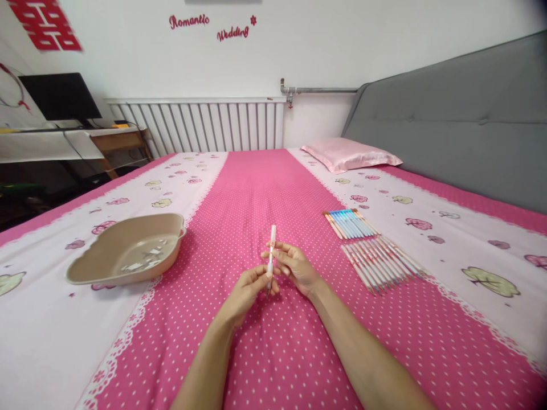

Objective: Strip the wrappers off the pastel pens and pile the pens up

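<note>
A slim white and pale-pink pen [273,234] stands nearly upright over the middle of the bed, its dark tip pointing down. My left hand [244,293] is closed on its lower part, thumb and fingers pinching near the tip. Higher up the barrel, the fingers of my right hand [300,267] are closed around it. To the right lies a row of similar white and pink pens [378,263], side by side. Just behind them is a second row of blue and orange pens [351,223].
A beige plastic basin [92,272] with small white scraps [147,259] inside sits on the left. The pink dotted bedspread [265,182] lies under everything. Farther back are a pink pillow [348,155], a white radiator [205,125] and a grey headboard [453,119].
</note>
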`<state>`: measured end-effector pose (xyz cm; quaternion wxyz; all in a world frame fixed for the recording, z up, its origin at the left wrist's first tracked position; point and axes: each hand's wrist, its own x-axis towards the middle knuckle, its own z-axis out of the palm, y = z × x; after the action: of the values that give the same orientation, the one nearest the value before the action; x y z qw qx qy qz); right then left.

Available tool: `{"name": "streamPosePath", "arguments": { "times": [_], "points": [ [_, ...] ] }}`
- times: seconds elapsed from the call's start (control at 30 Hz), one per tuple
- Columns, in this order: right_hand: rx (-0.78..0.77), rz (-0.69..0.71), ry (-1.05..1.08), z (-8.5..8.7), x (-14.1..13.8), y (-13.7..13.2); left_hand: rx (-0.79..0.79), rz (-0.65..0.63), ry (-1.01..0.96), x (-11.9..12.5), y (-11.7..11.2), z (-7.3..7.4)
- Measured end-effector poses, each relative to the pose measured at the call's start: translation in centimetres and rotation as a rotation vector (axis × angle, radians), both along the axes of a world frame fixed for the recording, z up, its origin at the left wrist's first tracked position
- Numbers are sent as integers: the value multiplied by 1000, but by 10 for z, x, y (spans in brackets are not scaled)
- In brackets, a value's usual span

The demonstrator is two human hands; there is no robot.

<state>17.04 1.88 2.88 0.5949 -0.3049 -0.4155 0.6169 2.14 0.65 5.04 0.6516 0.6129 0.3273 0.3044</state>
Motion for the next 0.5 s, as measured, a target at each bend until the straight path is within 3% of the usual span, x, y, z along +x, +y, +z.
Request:
{"name": "streamPosePath", "arguments": {
  "times": [0.23,0.5],
  "points": [
    [-56,-159,-33,-6,-2,5,8,59,72,2,1,-4],
    [-55,-88,-39,-3,2,3,-68,18,23,0,0,-2]
  ]
}}
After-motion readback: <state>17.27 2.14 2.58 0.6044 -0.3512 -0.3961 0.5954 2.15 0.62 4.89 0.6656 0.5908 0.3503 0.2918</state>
